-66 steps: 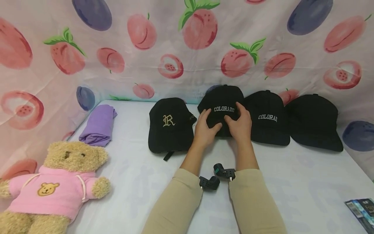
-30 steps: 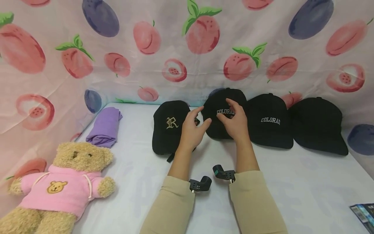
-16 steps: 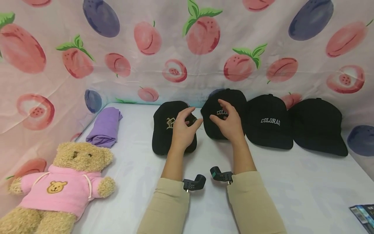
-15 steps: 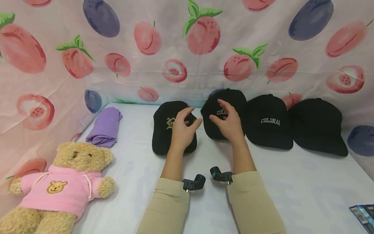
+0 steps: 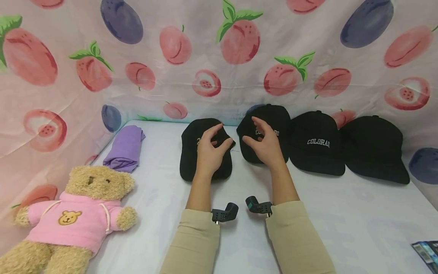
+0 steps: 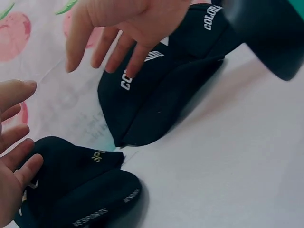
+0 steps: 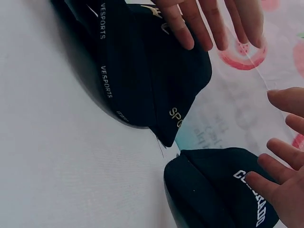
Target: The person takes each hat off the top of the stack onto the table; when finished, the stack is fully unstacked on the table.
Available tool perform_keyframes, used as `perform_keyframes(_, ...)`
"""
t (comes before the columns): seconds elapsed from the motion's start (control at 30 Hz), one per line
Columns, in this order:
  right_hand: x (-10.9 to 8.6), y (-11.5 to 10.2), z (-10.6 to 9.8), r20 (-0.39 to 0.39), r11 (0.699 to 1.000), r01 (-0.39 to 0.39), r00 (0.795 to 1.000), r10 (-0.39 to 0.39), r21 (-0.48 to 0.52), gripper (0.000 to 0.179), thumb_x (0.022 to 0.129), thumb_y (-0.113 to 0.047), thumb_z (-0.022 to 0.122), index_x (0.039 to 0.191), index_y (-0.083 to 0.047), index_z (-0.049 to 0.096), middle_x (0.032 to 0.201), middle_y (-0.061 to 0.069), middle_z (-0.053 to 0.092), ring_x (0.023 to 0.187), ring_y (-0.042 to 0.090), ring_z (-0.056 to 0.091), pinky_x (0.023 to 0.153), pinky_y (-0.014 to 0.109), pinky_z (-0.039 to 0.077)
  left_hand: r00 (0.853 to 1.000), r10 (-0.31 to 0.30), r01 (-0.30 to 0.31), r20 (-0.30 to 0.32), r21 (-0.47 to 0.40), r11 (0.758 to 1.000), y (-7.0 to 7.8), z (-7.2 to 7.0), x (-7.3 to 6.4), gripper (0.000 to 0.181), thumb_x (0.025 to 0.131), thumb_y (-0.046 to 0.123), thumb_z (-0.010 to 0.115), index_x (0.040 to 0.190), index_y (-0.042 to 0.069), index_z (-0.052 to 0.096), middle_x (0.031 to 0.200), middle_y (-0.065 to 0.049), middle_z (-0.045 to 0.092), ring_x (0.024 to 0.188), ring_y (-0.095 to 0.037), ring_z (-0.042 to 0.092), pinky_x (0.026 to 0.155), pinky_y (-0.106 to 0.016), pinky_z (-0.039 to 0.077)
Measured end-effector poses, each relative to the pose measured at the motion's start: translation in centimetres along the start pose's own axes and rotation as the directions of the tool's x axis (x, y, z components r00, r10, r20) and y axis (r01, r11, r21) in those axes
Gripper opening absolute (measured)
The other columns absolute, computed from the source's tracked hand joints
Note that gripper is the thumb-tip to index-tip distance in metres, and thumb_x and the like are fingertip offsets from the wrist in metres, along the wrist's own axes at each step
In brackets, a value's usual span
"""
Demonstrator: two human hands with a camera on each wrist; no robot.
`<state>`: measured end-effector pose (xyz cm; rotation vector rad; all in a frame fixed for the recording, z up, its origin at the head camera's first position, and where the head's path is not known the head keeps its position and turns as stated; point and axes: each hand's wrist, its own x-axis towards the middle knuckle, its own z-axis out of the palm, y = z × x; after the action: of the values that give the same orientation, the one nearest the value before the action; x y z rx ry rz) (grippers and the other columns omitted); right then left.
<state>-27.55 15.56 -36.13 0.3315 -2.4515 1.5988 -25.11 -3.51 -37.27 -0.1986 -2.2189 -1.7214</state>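
Note:
Four becomes several here: black caps stand in a row along the back of the white surface. My left hand hovers in front of the leftmost cap, hiding most of its gold emblem, with fingers and thumb loosely spread. In the right wrist view that cap shows small VESPORTS lettering on its brim. Over the neighbouring cap with white COLORADO lettering is my right hand, its fingers relaxed and apart. Neither hand holds anything. A narrow gap separates these two caps.
Another COLORADO cap and a plain black cap continue the row rightward. A folded purple cloth and a teddy bear in a pink top lie left. A printed packet sits at the right edge. Fruit-patterned fabric hangs behind.
Both hands have let go of the COLORADO cap they touched earlier. The left hand has moved left to the gold-emblem cap; the right has drifted slightly left. The caps stay in place.

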Motion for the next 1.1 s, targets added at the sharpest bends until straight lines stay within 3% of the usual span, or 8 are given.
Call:
perform_keyframes(0.27, -0.2, -0.2, 0.6, 0.044, 1.0, -0.009, 0.999, 0.008, 0.016, 0.07, 0.097, -0.018, 0.072, 0.159, -0.015, 0.04, 0.161, 0.018, 0.04, 0.153, 0.033, 0.035, 0.121, 0.056, 0.035, 0.993, 0.067, -0.07, -0.097, -0.027, 0.997, 0.0, -1.4, 0.1, 0.053, 0.094, 0.019, 0.074, 0.144, 0.011, 0.06, 0.151, -0.006, 0.054, 0.14, -0.022, 0.049, 0.115, -0.044, 0.042)
perform_keyframes(0.57, -0.2, -0.1, 0.9, 0.064, 0.999, -0.01, 0.998, 0.008, 0.035, 0.069, 0.097, -0.018, 0.072, 0.159, -0.015, 0.041, 0.161, 0.016, 0.041, 0.153, 0.033, 0.035, 0.121, 0.057, 0.034, 0.983, 0.031, -0.047, -0.181, -0.087, 0.995, -0.5, -2.8, 0.1, 0.051, 0.095, 0.022, 0.074, 0.143, 0.013, 0.062, 0.152, -0.004, 0.053, 0.145, -0.019, 0.043, 0.117, -0.043, 0.038)
perform_keyframes(0.9, -0.1, -0.1, 1.2, 0.105, 0.999, -0.045, 0.994, 0.042, 0.023, 0.071, 0.097, -0.017, 0.072, 0.159, -0.015, 0.039, 0.163, 0.017, 0.039, 0.154, 0.033, 0.035, 0.123, 0.055, 0.032, 0.97, -0.126, 0.105, -0.21, -0.107, 0.989, -1.7, -4.5, 0.2, 0.055, 0.093, 0.022, 0.075, 0.146, 0.017, 0.059, 0.156, -0.006, 0.046, 0.146, -0.022, 0.04, 0.121, -0.044, 0.034)
perform_keyframes(1.1, -0.1, 0.1, 1.5, 0.154, 0.998, -0.055, 0.987, 0.055, -0.004, 0.072, 0.097, -0.018, 0.072, 0.16, -0.013, 0.038, 0.163, 0.018, 0.039, 0.153, 0.037, 0.036, 0.121, 0.054, 0.035, 0.957, -0.211, 0.206, -0.197, -0.047, 0.977, -2.7, -5.6, -0.1, 0.067, 0.091, 0.021, 0.076, 0.152, 0.017, 0.05, 0.16, -0.01, 0.038, 0.148, -0.028, 0.036, 0.123, -0.045, 0.031)
